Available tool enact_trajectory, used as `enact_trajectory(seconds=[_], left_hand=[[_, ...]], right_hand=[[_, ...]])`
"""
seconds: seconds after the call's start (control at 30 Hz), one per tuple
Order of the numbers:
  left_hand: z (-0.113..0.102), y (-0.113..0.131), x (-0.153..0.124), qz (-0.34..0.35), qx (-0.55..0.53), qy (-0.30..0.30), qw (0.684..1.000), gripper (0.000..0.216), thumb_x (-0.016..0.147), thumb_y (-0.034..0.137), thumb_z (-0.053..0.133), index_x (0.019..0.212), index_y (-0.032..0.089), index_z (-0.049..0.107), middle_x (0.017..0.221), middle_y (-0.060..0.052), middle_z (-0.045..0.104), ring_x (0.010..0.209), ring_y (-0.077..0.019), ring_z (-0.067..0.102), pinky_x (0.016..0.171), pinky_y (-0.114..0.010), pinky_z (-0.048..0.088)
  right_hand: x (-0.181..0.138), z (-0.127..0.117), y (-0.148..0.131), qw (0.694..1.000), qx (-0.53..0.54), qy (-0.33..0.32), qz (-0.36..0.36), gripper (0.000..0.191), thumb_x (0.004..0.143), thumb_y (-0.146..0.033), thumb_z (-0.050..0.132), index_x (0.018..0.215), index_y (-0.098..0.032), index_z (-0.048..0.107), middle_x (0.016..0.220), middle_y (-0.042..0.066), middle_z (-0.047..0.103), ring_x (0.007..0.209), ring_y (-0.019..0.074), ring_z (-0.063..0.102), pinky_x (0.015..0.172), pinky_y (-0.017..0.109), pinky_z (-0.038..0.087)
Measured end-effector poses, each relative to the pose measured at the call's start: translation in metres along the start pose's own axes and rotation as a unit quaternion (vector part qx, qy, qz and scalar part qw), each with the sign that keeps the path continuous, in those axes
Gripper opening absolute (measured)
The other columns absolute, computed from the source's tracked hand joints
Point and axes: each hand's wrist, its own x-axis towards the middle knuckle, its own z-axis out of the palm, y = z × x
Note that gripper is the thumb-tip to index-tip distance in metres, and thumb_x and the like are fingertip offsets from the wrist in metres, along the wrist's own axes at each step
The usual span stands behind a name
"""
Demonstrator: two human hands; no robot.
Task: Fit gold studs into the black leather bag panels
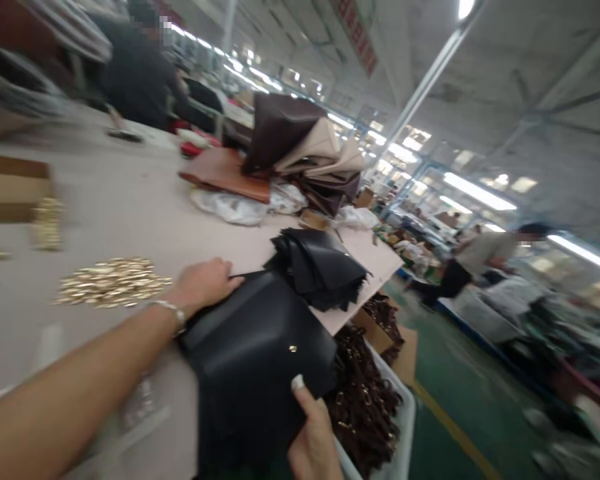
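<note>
A large black leather panel (260,360) is held up at the table's front edge, bent along its middle, with a small gold-coloured metal fitting (293,349) near its right side. My left hand (205,287) is closed on its upper left edge, though the fingertips are partly hidden. On the lower right, my right hand (315,433) pinches the same panel, thumb on top and fingers underneath. Just behind the panel lies a stack of black leather pieces (325,263). A pile of small gold-coloured metal fittings (115,283) spreads on the table to the left of my left hand.
Brown and dark leather pieces (285,143) are heaped at the table's back. A cardboard box (13,187) stands at the left. Below the table's right edge, a white bin (405,413) holds dark brown straps (365,400). Co-workers (140,73) are across the table and at right.
</note>
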Motion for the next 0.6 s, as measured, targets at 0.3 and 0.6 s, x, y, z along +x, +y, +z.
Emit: enact_trajectory(seconds=[0.3, 0.6], left_hand=[[0.024, -0.024, 0.0, 0.033, 0.017, -0.043, 0.998, 0.034, 0.095, 0.039, 0.059, 0.12, 0.016, 0.06, 0.122, -0.01, 0.062, 0.105, -0.0231, 0.063, 0.091, -0.045, 0.054], [0.024, -0.004, -0.017, 0.081, -0.016, -0.054, 0.995, 0.043, 0.096, 0.053, 0.048, 0.104, 0.016, 0.067, 0.107, -0.011, 0.07, 0.1, -0.0229, 0.065, 0.093, -0.043, 0.049]], right_hand=[[-0.003, -0.01, -0.006, 0.992, -0.051, 0.098, 0.069, 0.075, 0.056, -0.032, 0.09, 0.124, -0.015, 0.064, 0.095, 0.011, 0.079, 0.096, 0.0335, 0.074, 0.086, 0.051, 0.059], [-0.023, 0.011, 0.003, 0.99, -0.002, 0.14, 0.02, 0.062, 0.063, -0.03, 0.085, 0.12, -0.012, 0.067, 0.095, 0.01, 0.079, 0.102, 0.0325, 0.072, 0.089, 0.047, 0.059]])
